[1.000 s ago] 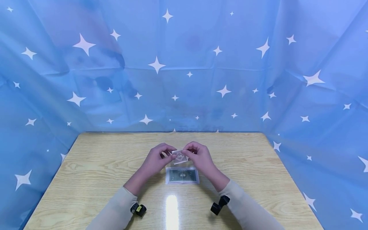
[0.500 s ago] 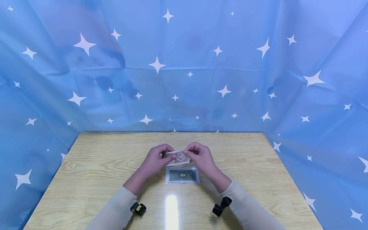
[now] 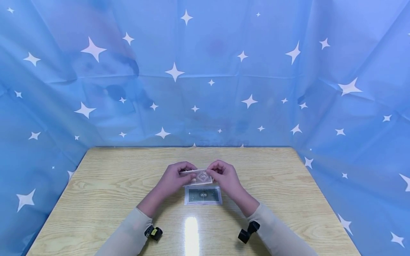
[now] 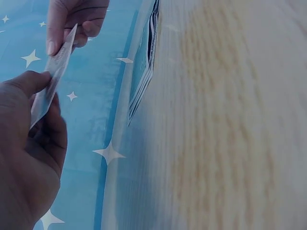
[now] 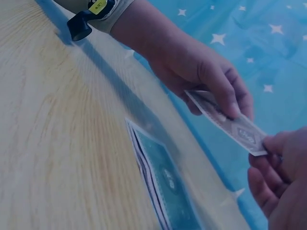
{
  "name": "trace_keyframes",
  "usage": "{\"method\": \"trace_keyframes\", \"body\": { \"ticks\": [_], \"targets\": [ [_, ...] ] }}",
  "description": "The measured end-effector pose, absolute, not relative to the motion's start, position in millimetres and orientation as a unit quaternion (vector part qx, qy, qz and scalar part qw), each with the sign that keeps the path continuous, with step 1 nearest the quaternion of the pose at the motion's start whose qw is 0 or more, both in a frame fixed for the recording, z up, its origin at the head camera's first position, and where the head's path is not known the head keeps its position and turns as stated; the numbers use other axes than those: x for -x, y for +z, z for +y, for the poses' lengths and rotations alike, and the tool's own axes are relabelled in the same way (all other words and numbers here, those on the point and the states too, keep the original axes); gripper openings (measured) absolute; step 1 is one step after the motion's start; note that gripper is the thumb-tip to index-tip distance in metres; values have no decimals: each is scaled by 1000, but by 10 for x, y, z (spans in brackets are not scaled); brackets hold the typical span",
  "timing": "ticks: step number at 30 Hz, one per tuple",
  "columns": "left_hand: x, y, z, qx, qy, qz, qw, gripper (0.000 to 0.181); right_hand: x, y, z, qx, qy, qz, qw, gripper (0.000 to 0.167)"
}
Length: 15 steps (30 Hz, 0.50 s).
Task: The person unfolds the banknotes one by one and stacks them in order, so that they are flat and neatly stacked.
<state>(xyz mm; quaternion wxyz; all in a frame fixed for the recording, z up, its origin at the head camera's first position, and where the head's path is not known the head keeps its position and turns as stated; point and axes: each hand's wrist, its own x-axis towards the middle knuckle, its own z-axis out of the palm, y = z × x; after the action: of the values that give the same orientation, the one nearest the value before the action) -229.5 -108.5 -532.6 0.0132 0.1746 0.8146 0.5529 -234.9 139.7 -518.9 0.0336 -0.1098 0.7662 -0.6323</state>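
Note:
A brownish-grey banknote (image 3: pixel 203 176) with a pale border is stretched between both hands, raised off the tabletop. My left hand (image 3: pixel 173 178) pinches its left part, thumb on the printed face and fingers behind. The right hand (image 3: pixel 226 176) pinches the right end between thumb and fingertips. In the right wrist view, the banknote (image 5: pixel 242 128) slants down from the left hand (image 5: pixel 206 72) to the right hand (image 5: pixel 290 175). Just nearer to me, a stack of banknotes (image 3: pixel 203 195) lies on the table, a green one with a "2" on top.
The wooden table (image 3: pixel 105 199) reaches back to a blue curtain (image 3: pixel 211 106) with white stars. Black cameras sit on both wrists, one of them the left wrist camera (image 3: pixel 156 233). A bright light reflection (image 3: pixel 191 234) shows on the near tabletop.
The banknote has levelled out and shows more of its length than a second ago. Its visible end and the right hand have shifted slightly right and down. The stack has stayed put.

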Motion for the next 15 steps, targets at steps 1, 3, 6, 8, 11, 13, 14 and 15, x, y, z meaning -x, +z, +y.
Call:
{"method": "trace_keyframes", "body": {
  "ticks": [1,3,6,8,11,13,14,15],
  "targets": [
    [2290,-5327,-1091,-178,553,814,17,20,2342,-5202,1415,110,-630,768,34,4],
    [2281,-5335,-1103,-188,549,814,26,24,2322,-5221,1453,111,-622,775,37,5],
    [2266,-5359,-1121,-206,540,814,50,26,2281,-5244,1516,116,-595,794,44,8],
    [2260,-5382,-1129,-212,533,816,66,26,2253,-5259,1556,122,-575,807,48,11],
    [2254,-5417,-1136,-218,527,818,80,25,2218,-5285,1611,128,-556,820,52,12],
    [2250,-5435,-1139,-215,523,820,85,24,2198,-5296,1643,132,-548,824,50,12],
    [2248,-5442,-1138,-216,521,821,85,24,2190,-5301,1658,134,-545,826,49,11],
    [2246,-5447,-1137,-216,521,822,84,23,2183,-5305,1672,136,-543,827,47,11]
  ]
}}
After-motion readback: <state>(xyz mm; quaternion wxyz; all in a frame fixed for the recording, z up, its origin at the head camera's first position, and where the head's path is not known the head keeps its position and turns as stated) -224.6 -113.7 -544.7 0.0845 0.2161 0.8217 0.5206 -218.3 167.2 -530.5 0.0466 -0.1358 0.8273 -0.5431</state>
